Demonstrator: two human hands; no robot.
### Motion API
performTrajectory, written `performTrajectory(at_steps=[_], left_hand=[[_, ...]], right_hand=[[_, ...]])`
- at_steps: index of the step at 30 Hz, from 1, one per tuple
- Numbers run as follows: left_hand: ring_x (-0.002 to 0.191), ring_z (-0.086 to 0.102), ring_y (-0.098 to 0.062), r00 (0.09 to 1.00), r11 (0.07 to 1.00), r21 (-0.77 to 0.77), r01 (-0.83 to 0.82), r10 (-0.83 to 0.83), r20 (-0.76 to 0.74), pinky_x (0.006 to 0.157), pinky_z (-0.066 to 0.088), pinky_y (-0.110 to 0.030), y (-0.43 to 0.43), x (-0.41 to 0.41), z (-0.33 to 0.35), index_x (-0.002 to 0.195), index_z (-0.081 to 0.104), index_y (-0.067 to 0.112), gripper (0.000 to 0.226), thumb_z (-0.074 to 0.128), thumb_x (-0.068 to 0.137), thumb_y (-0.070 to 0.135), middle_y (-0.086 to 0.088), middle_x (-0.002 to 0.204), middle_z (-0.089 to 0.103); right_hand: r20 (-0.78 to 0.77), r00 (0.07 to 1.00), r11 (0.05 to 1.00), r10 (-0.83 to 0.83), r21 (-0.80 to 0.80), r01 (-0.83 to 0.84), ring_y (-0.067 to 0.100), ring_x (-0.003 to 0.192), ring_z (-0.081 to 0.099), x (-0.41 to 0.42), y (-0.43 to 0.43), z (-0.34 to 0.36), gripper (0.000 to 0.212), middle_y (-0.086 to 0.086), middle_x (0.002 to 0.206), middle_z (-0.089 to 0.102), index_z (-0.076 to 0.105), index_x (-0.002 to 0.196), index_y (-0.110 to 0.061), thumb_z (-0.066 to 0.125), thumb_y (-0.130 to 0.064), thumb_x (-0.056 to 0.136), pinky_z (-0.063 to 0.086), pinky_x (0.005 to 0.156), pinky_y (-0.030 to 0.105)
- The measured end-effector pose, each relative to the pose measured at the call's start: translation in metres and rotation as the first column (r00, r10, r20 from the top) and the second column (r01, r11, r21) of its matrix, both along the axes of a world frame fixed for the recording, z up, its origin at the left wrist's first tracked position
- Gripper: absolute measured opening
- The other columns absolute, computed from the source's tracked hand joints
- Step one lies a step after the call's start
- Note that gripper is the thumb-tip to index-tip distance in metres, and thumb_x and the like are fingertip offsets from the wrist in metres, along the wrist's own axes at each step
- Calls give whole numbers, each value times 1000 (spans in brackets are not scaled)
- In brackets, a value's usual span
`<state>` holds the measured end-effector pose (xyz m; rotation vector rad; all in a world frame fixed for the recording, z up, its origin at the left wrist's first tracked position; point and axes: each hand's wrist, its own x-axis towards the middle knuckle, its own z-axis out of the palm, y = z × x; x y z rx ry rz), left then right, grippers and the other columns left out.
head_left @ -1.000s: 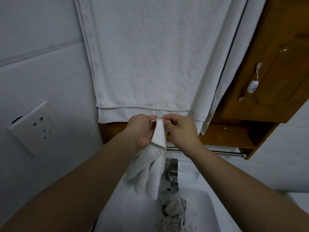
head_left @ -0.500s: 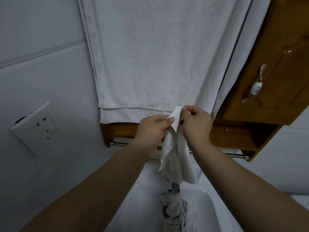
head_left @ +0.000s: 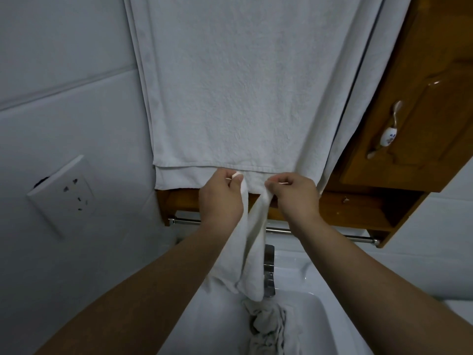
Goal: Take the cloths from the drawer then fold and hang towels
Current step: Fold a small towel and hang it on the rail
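Observation:
I hold a small white cloth [head_left: 252, 254] up in front of the wall, its lower part hanging over the sink. My left hand [head_left: 221, 198] pinches one top corner and my right hand [head_left: 294, 197] pinches the other, a short gap between them. A large white towel [head_left: 238, 85] hangs on the wall behind, its hem just above my hands. A metal towel rail [head_left: 279, 230] runs under a wooden shelf [head_left: 343, 208], partly hidden by my arms. A crumpled grey-white cloth [head_left: 268, 326] lies in the sink.
The white sink [head_left: 212, 319] sits below with a chrome tap [head_left: 269, 270] behind the cloth. A wooden cabinet door [head_left: 419, 103] with a ceramic handle [head_left: 387, 135] stands at the right. A white wall socket [head_left: 67, 196] is at the left on the tiled wall.
My hands have risen a little and drawn apart, each keeping a corner, so the small cloth's top edge is spreading open. The view has tilted slightly upward.

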<state>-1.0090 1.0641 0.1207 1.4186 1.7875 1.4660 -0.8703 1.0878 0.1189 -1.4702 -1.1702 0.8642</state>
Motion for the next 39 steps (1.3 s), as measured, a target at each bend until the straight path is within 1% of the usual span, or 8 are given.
performTrajectory(at_steps=[4,11,18,21,24,28,31,39], left_hand=[[69,52,6,972,995,50,85,-72,-224,57,36,-6,-8,11,-5,96,67,27,14,54,99,32,17,76,59],[71,55,4,977,995,44,85,-75,-201,62,36,-5,-9,3,0,102,75,24,19,59,97,33,15,82,65],[83,65,1,985,985,18,169,-169,-33,78,53,-23,-8,4,3,96,77,27,14,65,92,33,16,84,72],[85,67,-3,978,979,-21,203,-202,48,82,57,-31,-6,2,2,98,77,27,14,66,92,32,14,87,73],[85,66,-5,970,969,-45,242,-240,46,78,56,-28,-5,3,2,100,77,27,15,63,94,31,13,89,73],[88,70,-8,915,915,-76,395,-385,124,81,58,-31,-4,-1,9,105,76,26,18,60,97,29,9,93,75],[90,72,-12,876,878,-96,470,-450,171,88,59,-39,-3,-3,12,104,77,24,20,58,98,26,6,94,77],[99,72,-21,795,796,-128,591,-547,264,96,54,-50,-6,-6,10,107,76,19,22,66,89,9,-2,99,77]], right_hand=[[-144,978,988,154,-1,-155,25,84,74,-7,-10,10,15,10,91,75,75,88,-11,62,-4,93,63,76,39],[-410,795,868,448,-15,-497,25,101,73,6,-12,8,29,16,109,75,68,116,1,56,11,92,59,85,28],[-264,864,903,429,90,-420,16,78,74,12,-13,13,11,7,81,77,74,87,-4,70,5,85,59,72,23],[-2,914,907,405,130,-402,10,81,71,16,-11,14,9,2,84,76,78,82,-15,78,-6,82,56,76,21],[196,916,907,350,172,-383,1,87,65,20,-7,15,8,-1,93,71,77,80,-21,80,-14,81,49,77,12],[117,883,870,455,153,-468,15,97,71,26,-4,20,5,2,102,74,76,86,-10,79,-9,82,55,94,34],[187,856,854,482,118,-507,18,93,74,28,-2,24,6,1,94,78,76,87,-11,79,-10,82,57,93,40],[391,845,890,365,121,-440,12,73,64,23,1,25,16,-6,81,69,71,87,-22,84,-21,78,55,70,29]])
